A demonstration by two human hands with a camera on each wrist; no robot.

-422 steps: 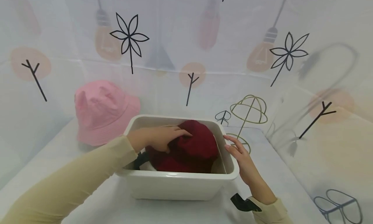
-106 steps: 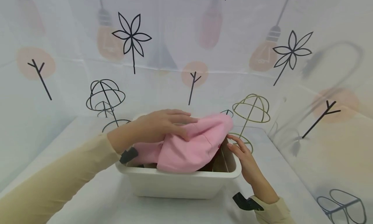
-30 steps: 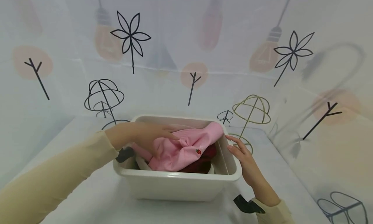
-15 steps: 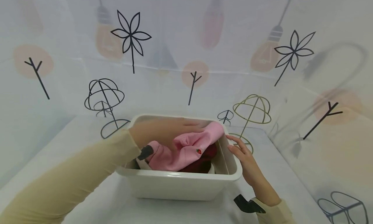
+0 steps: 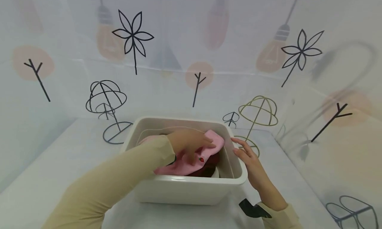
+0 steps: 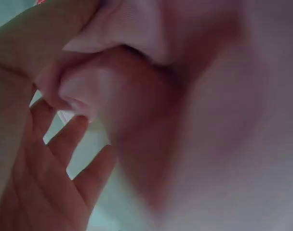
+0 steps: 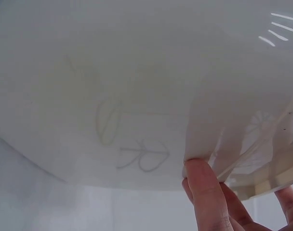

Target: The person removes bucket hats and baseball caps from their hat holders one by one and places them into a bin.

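A white plastic bin (image 5: 179,191) stands on the table in the head view. Inside lies a crumpled pink bucket hat (image 5: 214,142) with a small strawberry motif, on top of a dark red hat (image 5: 212,160). My left hand (image 5: 188,142) is down in the bin on the pink hat, fingers spread. In the left wrist view the fingers (image 6: 96,175) touch blurred pink cloth, and the thumb side lies across its top. My right hand (image 5: 250,162) holds the bin's right rim. The right wrist view has one digit against the bin's outer wall (image 7: 151,96).
A white covered table (image 5: 74,162) surrounds the bin. A printed backdrop (image 5: 173,50) with flowers and light bulbs hangs behind and at the sides. Something white (image 5: 216,173) shows at the bin's front right, under the hats. A black strap (image 5: 253,209) hangs at the right wrist.
The pink hat went from the table at left into the bin, over the dark red hat. In the last second my left hand moved right and down, lowering the pink cloth. The right hand stayed.
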